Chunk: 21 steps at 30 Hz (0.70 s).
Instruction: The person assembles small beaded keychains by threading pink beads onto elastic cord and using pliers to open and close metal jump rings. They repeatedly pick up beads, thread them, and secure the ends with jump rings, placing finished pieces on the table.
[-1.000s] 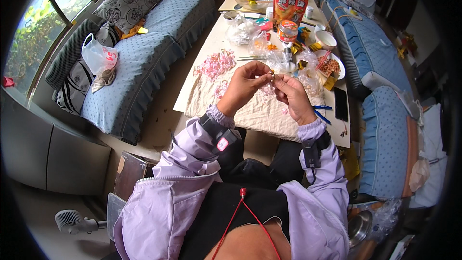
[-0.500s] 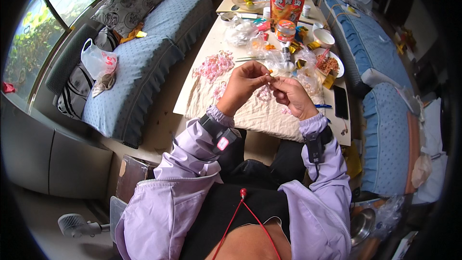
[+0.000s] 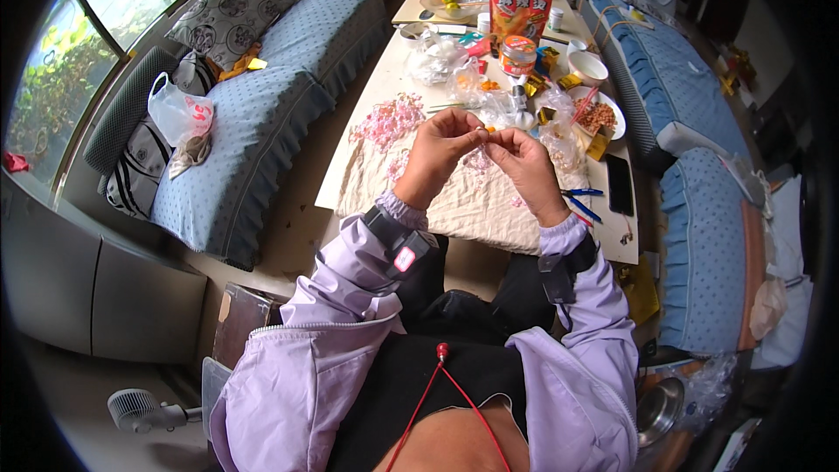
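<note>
My left hand [image 3: 437,150] and my right hand [image 3: 528,171] meet over the cream cloth [image 3: 472,220] at the near end of the table. Both have thumb and fingers pinched together, tip to tip. Whatever they pinch is too small to make out. Behind and below the fingers lies a small cluster of pink beaded pieces [image 3: 477,160]. A larger heap of pink beaded pieces [image 3: 391,121] sits left of my left hand. Blue-handled pliers [image 3: 584,203] lie just right of my right wrist.
A black phone [image 3: 619,185] lies at the table's right edge. Farther back stand a plate of nuts [image 3: 617,126], a white bowl [image 3: 587,68], a red food pouch [image 3: 519,7], a jar [image 3: 518,56] and plastic bags [image 3: 435,59]. Blue-covered sofas [image 3: 253,114] flank the table.
My right hand has turned and its fingers have curled in, with the wrist shifting slightly left. More of the blue-handled pliers shows. My left hand stays nearly in place.
</note>
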Each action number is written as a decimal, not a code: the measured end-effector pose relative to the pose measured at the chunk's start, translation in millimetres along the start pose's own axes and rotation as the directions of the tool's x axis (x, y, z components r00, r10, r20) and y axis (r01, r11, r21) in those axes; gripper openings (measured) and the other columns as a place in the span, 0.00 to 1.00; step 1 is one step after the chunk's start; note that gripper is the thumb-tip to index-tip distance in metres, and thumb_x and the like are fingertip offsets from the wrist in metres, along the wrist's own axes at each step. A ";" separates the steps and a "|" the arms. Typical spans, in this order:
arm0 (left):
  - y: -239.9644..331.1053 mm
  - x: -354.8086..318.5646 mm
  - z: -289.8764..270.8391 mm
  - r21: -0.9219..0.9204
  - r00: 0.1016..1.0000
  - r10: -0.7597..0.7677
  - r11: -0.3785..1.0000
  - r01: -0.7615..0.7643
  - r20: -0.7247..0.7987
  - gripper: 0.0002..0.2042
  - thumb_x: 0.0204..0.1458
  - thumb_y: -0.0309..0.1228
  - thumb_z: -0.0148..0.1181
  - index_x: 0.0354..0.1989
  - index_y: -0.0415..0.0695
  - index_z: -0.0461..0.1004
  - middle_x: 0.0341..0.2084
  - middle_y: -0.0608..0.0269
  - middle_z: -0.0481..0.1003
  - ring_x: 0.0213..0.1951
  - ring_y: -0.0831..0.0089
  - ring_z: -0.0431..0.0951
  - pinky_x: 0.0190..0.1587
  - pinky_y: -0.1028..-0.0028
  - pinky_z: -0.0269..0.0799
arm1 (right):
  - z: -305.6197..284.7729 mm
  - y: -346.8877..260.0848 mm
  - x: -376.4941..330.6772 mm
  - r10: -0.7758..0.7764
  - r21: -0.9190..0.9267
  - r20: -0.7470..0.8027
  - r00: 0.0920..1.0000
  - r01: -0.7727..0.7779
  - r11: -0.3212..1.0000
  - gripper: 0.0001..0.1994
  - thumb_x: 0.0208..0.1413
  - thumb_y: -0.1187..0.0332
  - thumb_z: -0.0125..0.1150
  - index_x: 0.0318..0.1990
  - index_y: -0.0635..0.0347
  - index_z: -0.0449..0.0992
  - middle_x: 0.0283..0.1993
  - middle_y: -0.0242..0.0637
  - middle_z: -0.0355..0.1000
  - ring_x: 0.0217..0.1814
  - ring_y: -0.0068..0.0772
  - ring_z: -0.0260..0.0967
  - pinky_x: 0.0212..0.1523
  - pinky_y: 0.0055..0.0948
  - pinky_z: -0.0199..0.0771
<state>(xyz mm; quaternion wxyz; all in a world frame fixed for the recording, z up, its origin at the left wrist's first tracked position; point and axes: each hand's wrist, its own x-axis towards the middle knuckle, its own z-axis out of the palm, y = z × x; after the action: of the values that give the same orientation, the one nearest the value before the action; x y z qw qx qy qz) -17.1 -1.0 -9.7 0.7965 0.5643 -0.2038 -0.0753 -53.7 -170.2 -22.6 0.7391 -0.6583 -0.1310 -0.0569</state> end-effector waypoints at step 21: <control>-9.4 3.8 -1.6 -0.191 0.997 -0.074 0.979 0.067 -0.028 0.06 0.53 0.20 0.64 0.37 0.39 0.73 0.32 0.63 0.78 0.35 0.76 0.79 0.43 0.77 0.74 | 4.2 -3.2 -2.9 -0.071 -0.052 -0.057 0.996 0.068 0.996 0.07 0.62 0.70 0.60 0.40 0.67 0.77 0.33 0.28 0.75 0.34 0.13 0.69 0.38 0.16 0.71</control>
<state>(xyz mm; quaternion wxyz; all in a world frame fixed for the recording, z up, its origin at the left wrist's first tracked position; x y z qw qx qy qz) -11.9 -4.3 -17.9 0.8469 0.4939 -0.1617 -0.1126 -57.8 -166.7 -19.9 0.7234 -0.6697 -0.1306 -0.1051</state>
